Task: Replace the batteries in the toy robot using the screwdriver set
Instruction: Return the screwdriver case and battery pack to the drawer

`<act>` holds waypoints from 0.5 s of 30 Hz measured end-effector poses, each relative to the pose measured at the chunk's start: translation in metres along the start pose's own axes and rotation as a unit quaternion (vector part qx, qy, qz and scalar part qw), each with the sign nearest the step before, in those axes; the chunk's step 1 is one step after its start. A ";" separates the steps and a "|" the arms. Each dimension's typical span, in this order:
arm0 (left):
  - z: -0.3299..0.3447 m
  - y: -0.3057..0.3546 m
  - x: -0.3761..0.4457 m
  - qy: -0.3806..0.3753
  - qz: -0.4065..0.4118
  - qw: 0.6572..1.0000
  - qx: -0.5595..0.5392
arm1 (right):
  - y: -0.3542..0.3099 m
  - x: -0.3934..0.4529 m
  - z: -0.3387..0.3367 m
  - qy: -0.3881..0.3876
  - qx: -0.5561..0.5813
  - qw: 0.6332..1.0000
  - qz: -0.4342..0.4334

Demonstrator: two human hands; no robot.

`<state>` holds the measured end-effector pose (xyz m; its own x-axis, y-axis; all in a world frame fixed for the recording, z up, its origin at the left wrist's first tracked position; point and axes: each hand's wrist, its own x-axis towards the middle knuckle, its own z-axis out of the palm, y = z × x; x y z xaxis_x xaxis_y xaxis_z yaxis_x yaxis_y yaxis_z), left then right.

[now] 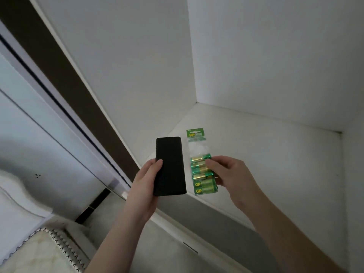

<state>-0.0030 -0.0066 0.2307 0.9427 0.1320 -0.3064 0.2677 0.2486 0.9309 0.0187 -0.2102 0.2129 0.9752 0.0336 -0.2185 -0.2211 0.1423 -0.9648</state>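
- My left hand grips one black case, fingers curled round its edge.
- My right hand pinches one battery pack, just right of the case, over the white shelf.
- I count six batteries.

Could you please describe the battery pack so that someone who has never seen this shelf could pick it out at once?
Look at the white shelf set into the corner of the white walls. Near its front edge, the right hand grips a battery pack, just right of the black case held by the left hand. It is the only green thing there: a clear strip of green-and-gold cells.
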 end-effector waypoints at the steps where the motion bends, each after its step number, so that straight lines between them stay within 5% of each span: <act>1: -0.001 -0.002 0.009 -0.012 -0.006 1.000 0.001 | 0.002 0.002 0.000 0.012 0.002 1.000 0.000; 9: -0.017 -0.031 0.077 -0.167 -0.068 0.983 0.039 | 0.036 -0.003 0.008 0.142 -0.005 0.990 -0.005; 15: -0.049 -0.070 0.099 -0.309 -0.095 0.932 0.164 | 0.092 -0.028 0.029 0.233 0.037 0.971 0.039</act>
<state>0.0621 0.0363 0.1257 0.7797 -0.4880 -0.3924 0.3917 -0.1088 0.9136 -0.0285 -0.1697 0.1347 0.8462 -0.4017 -0.3502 -0.2774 0.2292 -0.9330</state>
